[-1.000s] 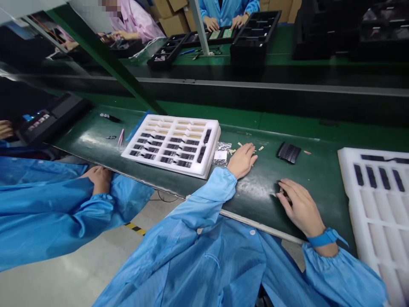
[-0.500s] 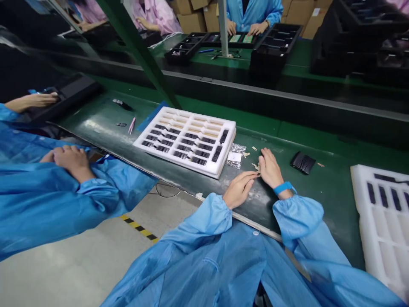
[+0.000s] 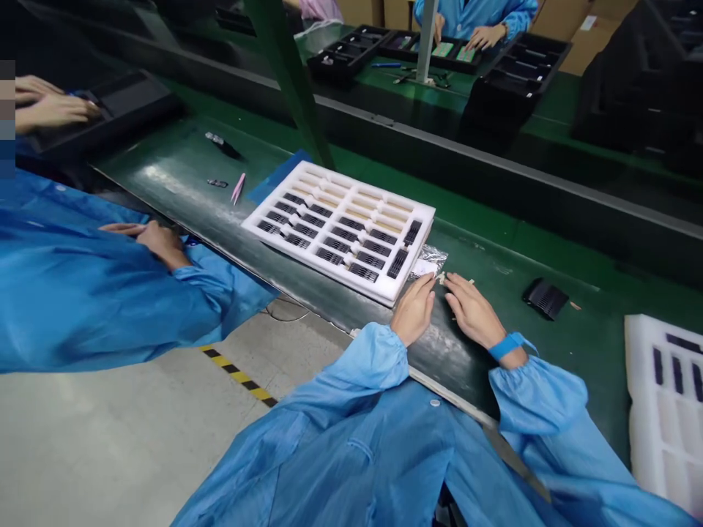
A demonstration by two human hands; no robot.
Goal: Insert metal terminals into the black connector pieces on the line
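My left hand [image 3: 416,309] lies palm down on the green work surface, fingers stretched out, by the near right corner of a white foam tray [image 3: 389,290]. To its right, my right hand [image 3: 473,311], with a blue band at the wrist, also rests with fingers extended. Small beige scraps [image 3: 441,278] lie between the fingertips of both hands. Partly behind my left hand is a clear plastic bag [image 3: 433,256] with a white label. The foam tray holds rows of black comb-like parts [image 3: 344,233] in its nearer slots.
A black ribbed part [image 3: 545,298] lies right of my hands, and a second foam tray [image 3: 640,380] stands at the right edge. Pink tweezers [image 3: 238,189] are at left. A co-worker's blue sleeve [image 3: 110,293] fills the left side. A green post [image 3: 288,80] rises behind the tray.
My hands have moved closer to the bag, and the scraps have shifted together between the fingertips. The view has turned slightly. At left, the co-worker's hands have changed position.
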